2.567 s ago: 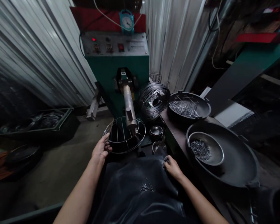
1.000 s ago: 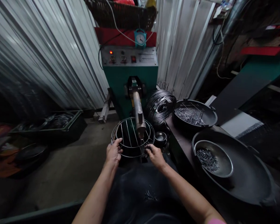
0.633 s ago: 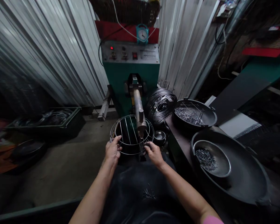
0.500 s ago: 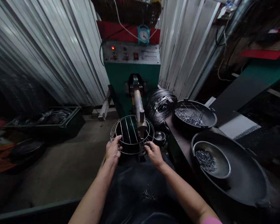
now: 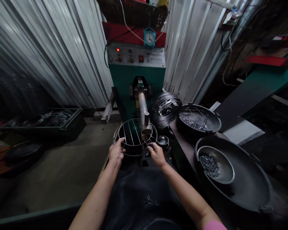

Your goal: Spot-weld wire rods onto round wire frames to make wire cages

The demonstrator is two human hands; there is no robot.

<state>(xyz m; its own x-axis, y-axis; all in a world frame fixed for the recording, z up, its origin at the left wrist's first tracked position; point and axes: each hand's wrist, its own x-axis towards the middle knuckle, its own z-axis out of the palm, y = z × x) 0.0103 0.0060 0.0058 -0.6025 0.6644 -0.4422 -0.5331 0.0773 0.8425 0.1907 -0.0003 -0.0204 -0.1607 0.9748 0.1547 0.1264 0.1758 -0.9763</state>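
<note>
In front of the green machine (image 5: 120,76), a round wire rack (image 5: 134,145) sits below the metal arm (image 5: 143,107). The left hand (image 5: 116,151) has its thumb over the rack's left edge and fingers curled under, clamped on it. The right hand (image 5: 156,155) has its fingertips drawn together at the near right edge; whether they pinch a short wire is too dark to tell.

Parallel bars already span the inner ring, and an outer ring surrounds it. How many links join the rings cannot be made out. Loose short wires lie on the dark apron (image 5: 134,185), nearer than the machine, and more fill a steel bowl (image 5: 227,169) in a large black pan (image 5: 252,172) to its right, seemingly unused.

The arm's thick end overhangs the rack and hides part of it. Just right of the machine are a wire coil (image 5: 166,108) and small metal dishes (image 5: 162,140); a crate (image 5: 67,129) stands on the floor to its left.
</note>
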